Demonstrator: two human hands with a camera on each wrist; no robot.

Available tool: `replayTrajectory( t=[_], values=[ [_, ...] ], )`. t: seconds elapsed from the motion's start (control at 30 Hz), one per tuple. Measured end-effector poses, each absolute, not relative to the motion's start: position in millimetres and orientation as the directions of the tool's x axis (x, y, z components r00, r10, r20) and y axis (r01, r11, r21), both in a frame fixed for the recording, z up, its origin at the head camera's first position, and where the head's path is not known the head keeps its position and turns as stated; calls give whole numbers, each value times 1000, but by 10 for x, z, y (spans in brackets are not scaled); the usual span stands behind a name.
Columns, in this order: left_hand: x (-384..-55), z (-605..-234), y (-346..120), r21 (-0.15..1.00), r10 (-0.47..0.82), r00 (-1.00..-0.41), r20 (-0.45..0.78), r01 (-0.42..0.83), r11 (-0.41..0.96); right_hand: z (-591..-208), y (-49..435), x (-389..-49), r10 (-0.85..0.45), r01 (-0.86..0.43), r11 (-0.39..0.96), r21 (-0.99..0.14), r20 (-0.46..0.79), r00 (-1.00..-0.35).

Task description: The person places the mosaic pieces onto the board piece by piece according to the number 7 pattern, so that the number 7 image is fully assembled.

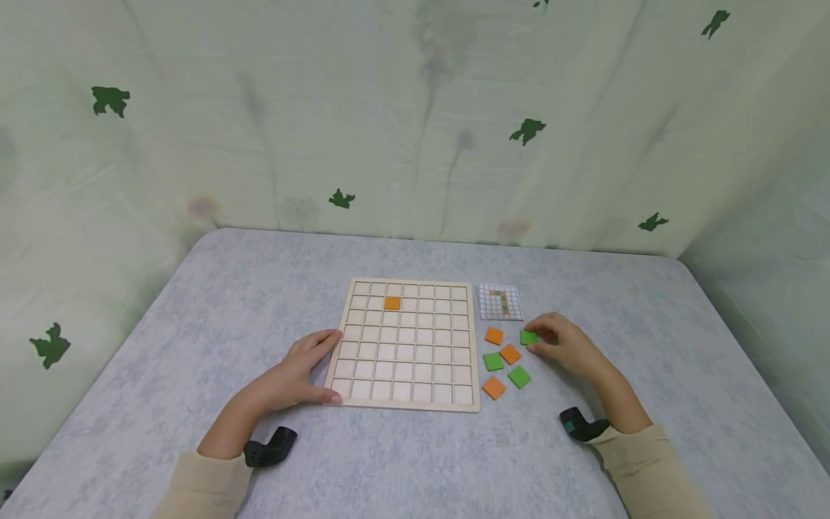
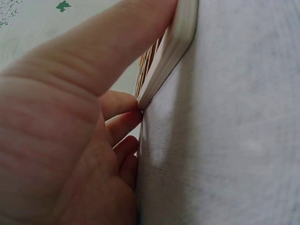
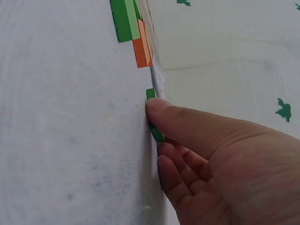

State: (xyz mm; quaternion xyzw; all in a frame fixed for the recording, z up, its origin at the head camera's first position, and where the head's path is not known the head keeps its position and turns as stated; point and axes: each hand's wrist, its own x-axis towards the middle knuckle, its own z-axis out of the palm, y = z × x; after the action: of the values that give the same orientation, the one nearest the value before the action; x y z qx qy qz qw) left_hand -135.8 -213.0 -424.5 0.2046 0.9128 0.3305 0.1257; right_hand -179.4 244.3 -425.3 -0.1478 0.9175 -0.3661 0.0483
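A wooden grid board (image 1: 403,408) lies flat on the table, with one orange tile (image 1: 392,303) in a cell near its top. My left hand (image 1: 295,375) rests against the board's left side, thumb at the near corner and fingertips on the edge farther up. In the left wrist view the thumb (image 2: 112,42) touches the board's rim (image 2: 176,49). On the other side my right hand (image 1: 569,347) pinches a green tile (image 1: 528,337) between thumb and fingers, at table level. The right wrist view shows the thumb over that green tile (image 3: 150,93), covering part of it.
Between board and right hand lie loose orange tiles (image 1: 493,388) and green tiles (image 1: 519,376). A small pattern card (image 1: 485,311) with a coloured grid lies above them. Black wrist devices (image 1: 269,448) are on both wrists. A pale curtain (image 1: 389,108) hangs behind the table (image 1: 415,468).
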Motion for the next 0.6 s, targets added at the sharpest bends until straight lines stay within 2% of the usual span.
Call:
replayTrajectory(
  t=[0.27,0.6],
  values=[
    [-1358,-4241,-2128,657,460,-883,-95,291,695,-4173,2385,-1798,-261,-190,713,-675,-4,-965],
    [-1360,-4247,-2126,656,452,-886,-102,281,700,-3897,2034,-1949,-311,-340,610,-716,178,-934]
  ],
)
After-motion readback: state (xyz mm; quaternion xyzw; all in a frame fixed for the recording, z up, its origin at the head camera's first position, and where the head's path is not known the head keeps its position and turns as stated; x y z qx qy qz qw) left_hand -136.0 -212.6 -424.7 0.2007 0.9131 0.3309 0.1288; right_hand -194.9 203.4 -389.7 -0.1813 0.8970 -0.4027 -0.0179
